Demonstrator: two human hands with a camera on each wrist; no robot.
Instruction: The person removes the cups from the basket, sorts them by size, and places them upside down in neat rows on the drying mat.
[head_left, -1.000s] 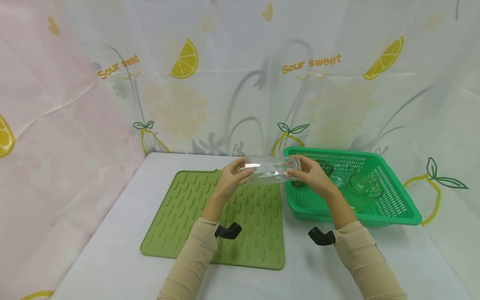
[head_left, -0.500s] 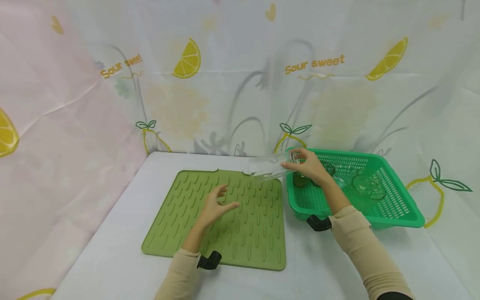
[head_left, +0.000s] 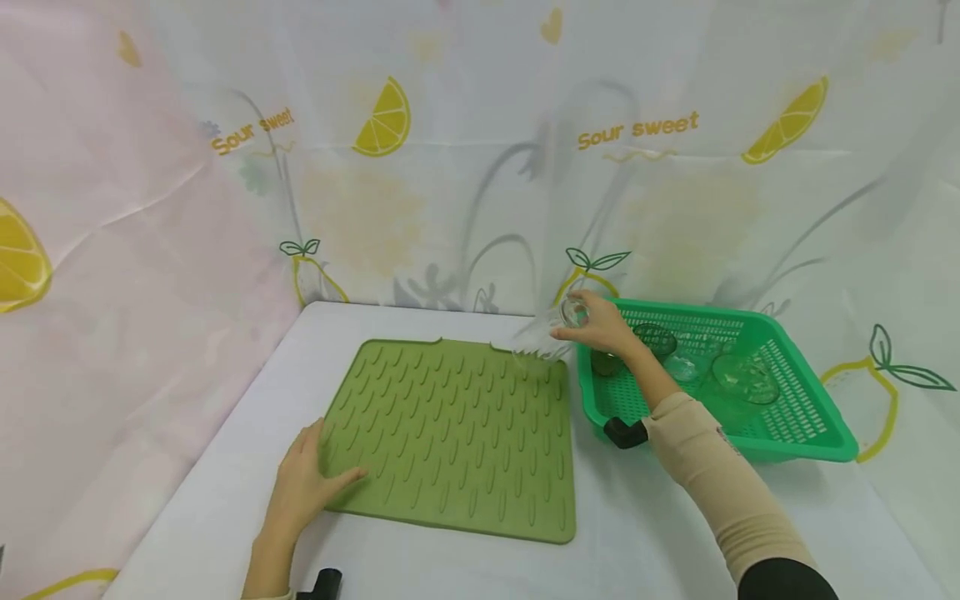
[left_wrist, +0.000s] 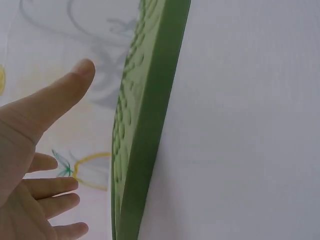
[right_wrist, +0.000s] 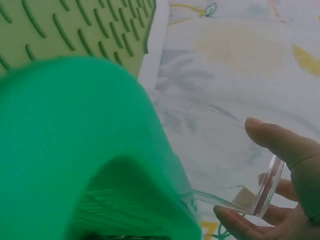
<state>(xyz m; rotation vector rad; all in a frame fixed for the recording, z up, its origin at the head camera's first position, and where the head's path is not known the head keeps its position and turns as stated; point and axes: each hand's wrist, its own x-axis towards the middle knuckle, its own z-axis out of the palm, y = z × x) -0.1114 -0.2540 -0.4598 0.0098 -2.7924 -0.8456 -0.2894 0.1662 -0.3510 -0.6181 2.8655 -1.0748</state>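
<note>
A clear drinking glass (head_left: 542, 337) is tilted over the far right corner of the green ribbed mat (head_left: 450, 442), its mouth slanting down and leftward. My right hand (head_left: 603, 327) grips it around the thick base; in the right wrist view the thumb and fingers lie around the base of the glass (right_wrist: 215, 150). Whether the rim touches the mat cannot be told. My left hand (head_left: 303, 475) is over the mat's left edge, thumb spread away from the fingers and holding nothing. In the left wrist view the left hand (left_wrist: 30, 145) is beside the mat's edge (left_wrist: 150, 120).
A green perforated basket (head_left: 806, 400) stands right of the mat. Inside are a dark-tinted glass item (head_left: 656, 340), a small clear one (head_left: 681, 368) and a larger clear one (head_left: 745, 379). The white table (head_left: 480, 571) meets a lemon-print cloth (head_left: 465, 208) behind.
My left hand has let go of the glass and moved down and left to the mat's left edge. The glass, now in my right hand alone, has tilted from level to mouth-down.
</note>
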